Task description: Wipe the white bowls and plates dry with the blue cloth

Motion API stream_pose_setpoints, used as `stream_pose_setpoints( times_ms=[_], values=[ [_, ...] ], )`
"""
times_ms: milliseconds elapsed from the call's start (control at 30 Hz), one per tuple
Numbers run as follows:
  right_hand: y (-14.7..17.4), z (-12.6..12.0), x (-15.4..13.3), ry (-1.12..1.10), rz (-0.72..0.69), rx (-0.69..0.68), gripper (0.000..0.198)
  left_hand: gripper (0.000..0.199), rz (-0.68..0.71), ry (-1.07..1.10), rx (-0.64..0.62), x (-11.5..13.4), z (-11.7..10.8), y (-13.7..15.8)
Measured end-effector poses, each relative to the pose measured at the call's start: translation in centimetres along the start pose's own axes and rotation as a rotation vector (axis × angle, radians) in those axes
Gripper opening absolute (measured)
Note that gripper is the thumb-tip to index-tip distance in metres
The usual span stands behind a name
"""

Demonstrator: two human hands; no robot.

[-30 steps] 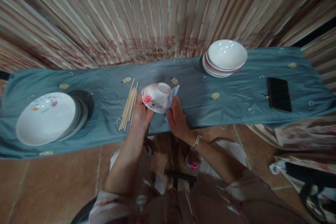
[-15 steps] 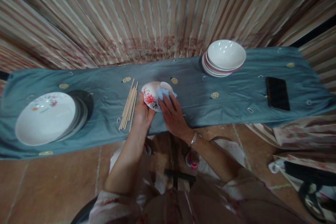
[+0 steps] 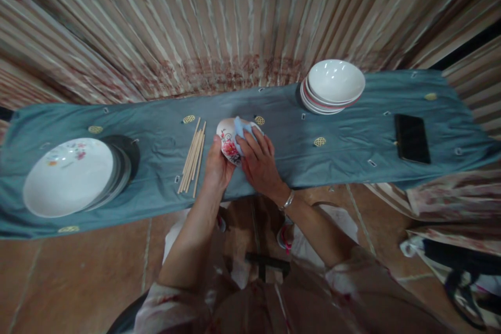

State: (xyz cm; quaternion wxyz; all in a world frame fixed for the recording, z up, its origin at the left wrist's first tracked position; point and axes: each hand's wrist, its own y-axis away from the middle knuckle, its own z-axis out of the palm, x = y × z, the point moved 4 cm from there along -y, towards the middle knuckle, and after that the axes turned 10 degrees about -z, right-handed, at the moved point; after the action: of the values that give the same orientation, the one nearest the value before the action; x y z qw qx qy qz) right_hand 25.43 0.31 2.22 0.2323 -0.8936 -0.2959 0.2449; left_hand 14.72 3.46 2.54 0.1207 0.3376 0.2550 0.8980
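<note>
Above the middle of the table I hold a white bowl with a red flower pattern, its outer side facing up. My left hand is closed on the bowl's left edge, the thumb along its side. A light blue cloth lies against the bowl's outside, pressed there by the fingers of my right hand. The right hand covers the right part of the bowl. Several wooden chopsticks lie in a loose bunch just left of my left hand.
A stack of large white plates or shallow bowls stands at the left of the blue-green tablecloth. Stacked white bowls stand at the back right, and a dark phone or tablet lies far right. A pleated curtain hangs behind.
The bowl has shifted slightly right and turned in my hands. My right hand and the cloth have moved over its surface, and the bowl's base no longer shows.
</note>
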Motion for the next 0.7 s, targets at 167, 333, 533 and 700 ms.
stream_pose_setpoints(
  times_ms=[167, 333, 533, 700],
  values=[
    [-1.0, -0.3, 0.6, -0.007, 0.02, 0.032, 0.047, 0.041, 0.021, 0.006, -0.024, 0.0, 0.3, 0.3],
    [-2.0, -0.6, 1.4, -0.03, 0.066, 0.053, 0.047, 0.034, 0.055, -0.016, -0.059, -0.2, 0.1, -0.1],
    [-2.8, -0.8, 2.2, -0.109, 0.11, 0.061, 0.046, 0.028, 0.076, -0.034, -0.065, -0.4, -0.3, -0.2],
    [-2.7, -0.9, 3.4, -0.184, 0.199, 0.106, 0.044, 0.026, 0.055, -0.033, -0.072, -0.6, -0.2, 0.1]
  ],
)
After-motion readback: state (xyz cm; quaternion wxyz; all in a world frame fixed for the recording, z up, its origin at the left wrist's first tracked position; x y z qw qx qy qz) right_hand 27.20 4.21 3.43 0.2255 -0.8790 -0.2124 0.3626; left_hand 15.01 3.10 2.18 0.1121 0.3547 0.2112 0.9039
